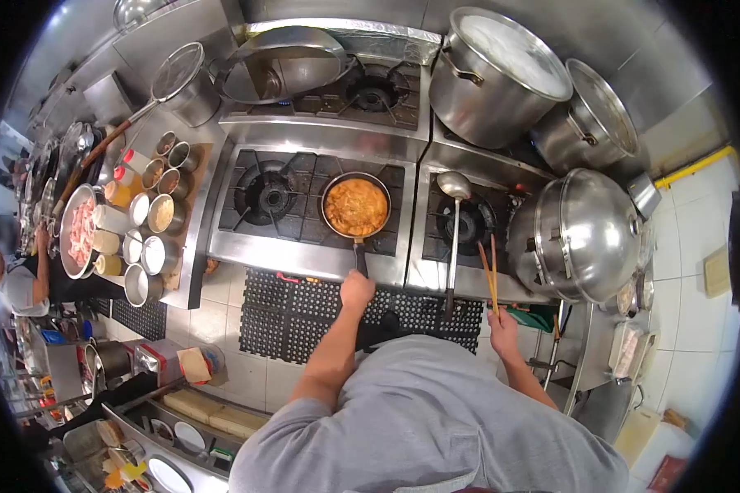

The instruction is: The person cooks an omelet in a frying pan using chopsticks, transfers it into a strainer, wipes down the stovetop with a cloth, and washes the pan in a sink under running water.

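Observation:
My left hand is wrapped round the black handle of a frying pan. Orange-brown food fills the pan, which sits over the right burner of the middle stove. Off to the right, my right hand grips a pair of long wooden chopsticks, their tips pointing up toward the neighbouring burner. Between the two hands, a long-handled metal ladle lies across that burner, bowl at the far end.
Large steel stockpots stand at the back right, with a big domed steel vessel below them. On the left counter are a bowl of pink meat, sauce bottles and metal containers. Another person works at far left.

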